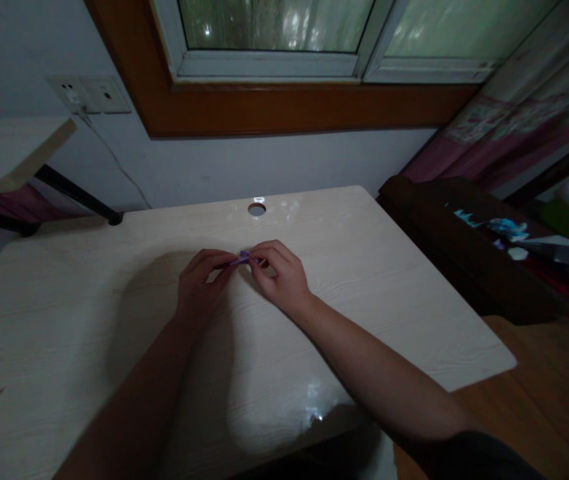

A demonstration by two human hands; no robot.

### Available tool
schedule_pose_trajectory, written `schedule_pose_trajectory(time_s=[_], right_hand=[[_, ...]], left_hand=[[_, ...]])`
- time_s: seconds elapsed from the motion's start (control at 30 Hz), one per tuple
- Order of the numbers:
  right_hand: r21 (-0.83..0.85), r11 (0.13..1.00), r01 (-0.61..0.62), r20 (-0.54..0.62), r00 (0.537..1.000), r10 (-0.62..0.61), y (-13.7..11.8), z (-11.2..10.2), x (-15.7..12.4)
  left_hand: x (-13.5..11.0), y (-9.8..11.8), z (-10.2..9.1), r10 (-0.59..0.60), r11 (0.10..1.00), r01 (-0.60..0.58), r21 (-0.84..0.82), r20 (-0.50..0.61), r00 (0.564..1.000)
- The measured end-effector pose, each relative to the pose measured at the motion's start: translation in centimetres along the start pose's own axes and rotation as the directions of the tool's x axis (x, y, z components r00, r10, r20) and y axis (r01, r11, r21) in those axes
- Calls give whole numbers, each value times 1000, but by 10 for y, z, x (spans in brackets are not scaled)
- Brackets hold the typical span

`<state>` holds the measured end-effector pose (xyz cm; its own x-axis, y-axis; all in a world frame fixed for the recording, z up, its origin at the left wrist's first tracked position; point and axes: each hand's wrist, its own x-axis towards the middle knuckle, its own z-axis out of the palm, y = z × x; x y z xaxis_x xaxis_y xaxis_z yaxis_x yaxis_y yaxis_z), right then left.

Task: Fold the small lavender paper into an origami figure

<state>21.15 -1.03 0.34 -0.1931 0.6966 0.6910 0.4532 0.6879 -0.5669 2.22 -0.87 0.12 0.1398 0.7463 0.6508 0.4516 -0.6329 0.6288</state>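
A small purple piece, which looks like folded paper, is pinched between both hands above the middle of a pale wooden desk. My left hand grips its left end with curled fingers. My right hand grips its right end, fingertips pressed together. The two hands meet fingertip to fingertip, and most of the purple piece is hidden by them.
A round cable hole sits near the desk's far edge. A wall with sockets and a window is behind. A raised shelf stands at the left. A dark wooden bed frame lies to the right.
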Motion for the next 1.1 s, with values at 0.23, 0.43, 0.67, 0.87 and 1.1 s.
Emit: schedule_pose_trajectory(time_s=[0.23, 0.43, 0.67, 0.87, 1.1], right_hand=[[8, 1000, -11, 2, 1000, 11, 2, 1, -1], [7, 1000, -13, 14, 1000, 13, 2, 1, -1], [14, 1000, -4, 23, 1000, 4, 1, 1, -1], [32, 999, 0, 12, 1000, 0, -1, 1, -1], [83, 994, -76, 41, 996, 73, -1, 3, -1]], left_hand=[[1, 1, 0, 21, 1000, -21, 18, 7, 1000], [0, -2, -1, 55, 997, -55, 44, 2, 998], [-1, -1, -1, 68, 997, -66, 41, -45, 997], [-2, -3, 0, 23, 1000, -23, 8, -59, 998], [0, 0, -2, 28, 999, -27, 21, -19, 999]])
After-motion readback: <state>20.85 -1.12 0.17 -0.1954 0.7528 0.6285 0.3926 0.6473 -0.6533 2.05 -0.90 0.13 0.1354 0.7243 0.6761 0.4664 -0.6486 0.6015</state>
